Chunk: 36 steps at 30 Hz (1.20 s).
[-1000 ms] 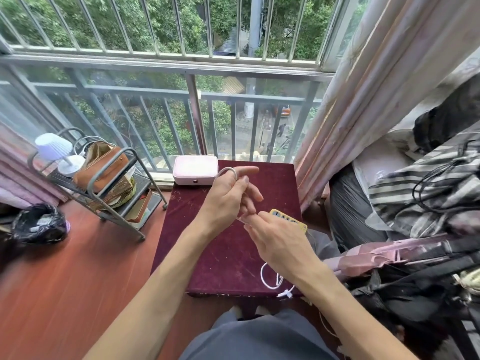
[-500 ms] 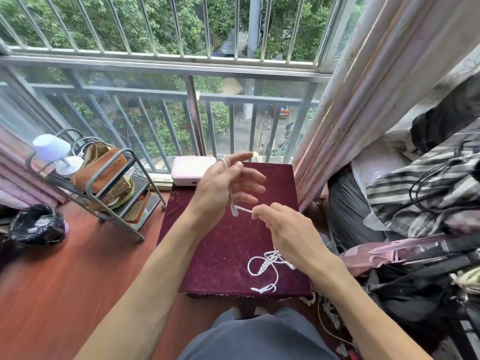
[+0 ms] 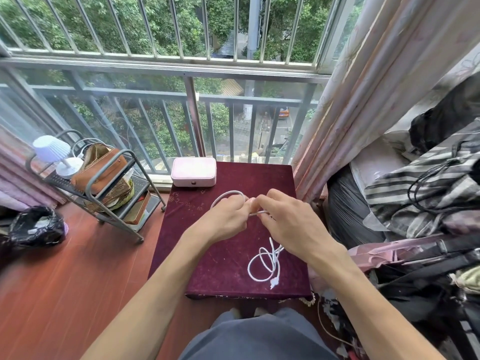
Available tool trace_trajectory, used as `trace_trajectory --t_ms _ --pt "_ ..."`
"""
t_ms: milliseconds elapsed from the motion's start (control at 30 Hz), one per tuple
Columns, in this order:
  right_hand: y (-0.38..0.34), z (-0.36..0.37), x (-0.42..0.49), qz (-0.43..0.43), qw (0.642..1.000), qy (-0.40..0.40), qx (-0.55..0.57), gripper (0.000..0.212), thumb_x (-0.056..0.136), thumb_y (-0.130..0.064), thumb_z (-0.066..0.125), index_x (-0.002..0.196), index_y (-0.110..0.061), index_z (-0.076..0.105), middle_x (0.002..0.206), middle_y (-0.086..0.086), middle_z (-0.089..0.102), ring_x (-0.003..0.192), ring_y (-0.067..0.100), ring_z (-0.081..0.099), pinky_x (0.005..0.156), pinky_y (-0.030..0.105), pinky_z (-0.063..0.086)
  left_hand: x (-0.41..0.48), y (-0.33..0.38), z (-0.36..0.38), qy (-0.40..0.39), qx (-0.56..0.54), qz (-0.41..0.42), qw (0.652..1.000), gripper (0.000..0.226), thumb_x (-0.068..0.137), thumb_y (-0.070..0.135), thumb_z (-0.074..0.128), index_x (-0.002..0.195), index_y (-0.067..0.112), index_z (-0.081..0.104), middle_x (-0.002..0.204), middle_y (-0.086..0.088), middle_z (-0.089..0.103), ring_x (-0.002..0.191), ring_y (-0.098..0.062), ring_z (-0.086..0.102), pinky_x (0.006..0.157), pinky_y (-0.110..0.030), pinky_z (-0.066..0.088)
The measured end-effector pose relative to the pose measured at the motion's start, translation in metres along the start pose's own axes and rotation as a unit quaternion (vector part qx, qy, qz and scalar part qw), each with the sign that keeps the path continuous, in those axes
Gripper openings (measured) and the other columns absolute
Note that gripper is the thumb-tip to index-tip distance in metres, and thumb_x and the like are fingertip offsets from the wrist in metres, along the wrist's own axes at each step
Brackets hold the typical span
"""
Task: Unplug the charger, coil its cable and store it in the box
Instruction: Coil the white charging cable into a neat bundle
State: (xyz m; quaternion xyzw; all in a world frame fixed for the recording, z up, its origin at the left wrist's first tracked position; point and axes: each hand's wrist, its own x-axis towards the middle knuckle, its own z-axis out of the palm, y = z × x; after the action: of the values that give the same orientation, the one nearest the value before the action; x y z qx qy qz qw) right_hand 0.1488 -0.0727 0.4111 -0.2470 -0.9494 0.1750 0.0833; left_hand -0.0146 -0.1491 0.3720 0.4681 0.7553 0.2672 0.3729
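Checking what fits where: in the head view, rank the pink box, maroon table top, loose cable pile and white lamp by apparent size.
1. Table top
2. Pink box
3. Cable pile and lamp: look alike; the cable lies nearer the camera, so unranked.

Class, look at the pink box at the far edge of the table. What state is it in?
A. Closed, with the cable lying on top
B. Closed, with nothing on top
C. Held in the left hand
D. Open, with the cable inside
B: the box sits closed at the table's far edge, while both hands hold the cable nearer the person.
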Motion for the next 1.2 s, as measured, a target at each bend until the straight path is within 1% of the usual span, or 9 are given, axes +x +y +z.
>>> trace_trajectory --t_ms 233,433,567,700,833,1000,1067,1133,1200 --pt "0.013 -0.013 0.005 -0.017 0.994 0.033 -0.098 0.023 0.104 -0.019 0.061 0.116 -0.031 0.076 0.099 -0.005 0.066 0.086 0.023 0.068 0.070 0.037 0.051 -0.005 0.002 -0.002 -0.083 -0.053 -0.020 0.995 0.077 0.099 0.071 0.021 0.083 0.015 0.072 0.050 0.011 0.045 0.045 -0.004 0.044 0.055 -0.024 0.041" --pt "0.023 -0.014 0.011 -0.022 0.992 0.088 -0.089 0.024 0.096 -0.010 0.068 0.112 -0.023 0.080 0.099 -0.003 0.072 0.093 0.023 0.069 0.087 0.043 0.046 -0.016 0.002 0.005 -0.144 -0.224 -0.007 0.964 0.044 0.109 0.037 0.042 0.069 0.022 0.050 0.054 0.006 0.033 0.044 -0.008 0.024 0.039 -0.021 0.021" --pt "0.021 0.007 -0.002 -0.048 0.996 0.079 0.014 0.037 0.092 -0.008 0.067 0.124 -0.024 0.074 0.107 -0.003 0.069 0.095 0.020 0.064 0.082 0.040 0.049 -0.014 0.001 0.005 -0.125 -0.488 -0.082 0.860 0.039 0.110 0.032 0.039 0.075 0.018 0.046 0.051 0.009 0.027 0.037 -0.003 0.020 0.038 -0.019 0.010" --pt "0.025 0.031 -0.008 -0.008 0.987 0.002 0.158 0.058 0.099 -0.016 0.066 0.150 -0.037 0.049 0.124 -0.017 0.056 0.098 0.007 0.061 0.087 0.017 0.049 -0.016 0.002 0.003 -0.185 -0.614 -0.072 0.764 0.043 0.108 0.042 0.042 0.073 0.017 0.052 0.047 0.010 0.028 0.032 -0.002 0.024 0.037 -0.020 0.012" --pt "0.025 0.045 -0.003 -0.006 0.967 0.063 0.246 0.026 0.101 -0.022 0.058 0.122 -0.036 0.064 0.114 -0.017 0.061 0.097 0.006 0.065 0.083 0.016 0.050 -0.022 0.010 0.008 -0.252 -0.614 -0.044 0.747 0.040 0.106 0.044 0.045 0.081 0.016 0.059 0.045 0.012 0.029 0.035 -0.004 0.016 0.036 -0.018 0.015" --pt "0.024 0.053 0.010 0.045 0.936 0.056 0.346 0.023 0.097 -0.010 0.059 0.111 -0.026 0.067 0.108 -0.003 0.069 0.105 0.029 0.068 0.091 0.057 0.054 -0.033 0.024 0.011 -0.298 -0.608 -0.010 0.736 0.034 0.103 0.036 0.048 0.095 0.009 0.067 0.048 0.010 0.021 0.036 -0.004 0.016 0.037 -0.019 0.015" --pt "0.022 0.053 0.012 0.054 0.922 0.050 0.379 0.023 0.097 -0.012 0.058 0.111 -0.027 0.068 0.106 -0.007 0.073 0.108 0.020 0.070 0.094 0.045 0.057 -0.035 0.030 0.008 -0.304 -0.621 0.007 0.722 0.033 0.103 0.032 0.047 0.100 0.007 0.068 0.046 0.011 0.025 0.034 -0.002 0.019 0.036 -0.018 0.015" --pt "0.019 0.056 0.012 0.053 0.916 0.026 0.398 0.023 0.094 -0.008 0.054 0.102 -0.025 0.068 0.098 -0.022 0.075 0.103 -0.008 0.069 0.091 0.019 0.055 -0.036 0.036 0.002 -0.296 -0.634 0.030 0.714 0.033 0.102 0.029 0.048 0.105 0.005 0.070 0.044 0.011 0.037 0.031 0.002 0.028 0.034 -0.017 0.017" --pt "0.010 0.061 0.014 0.081 0.906 0.012 0.415 0.026 0.095 -0.010 0.047 0.093 -0.030 0.063 0.087 -0.023 0.074 0.093 -0.006 0.069 0.092 0.028 0.059 -0.036 0.041 -0.005 -0.275 -0.636 0.059 0.719 0.032 0.101 0.024 0.049 0.110 0.003 0.072 0.047 0.009 0.044 0.031 0.003 0.036 0.033 -0.015 0.023"
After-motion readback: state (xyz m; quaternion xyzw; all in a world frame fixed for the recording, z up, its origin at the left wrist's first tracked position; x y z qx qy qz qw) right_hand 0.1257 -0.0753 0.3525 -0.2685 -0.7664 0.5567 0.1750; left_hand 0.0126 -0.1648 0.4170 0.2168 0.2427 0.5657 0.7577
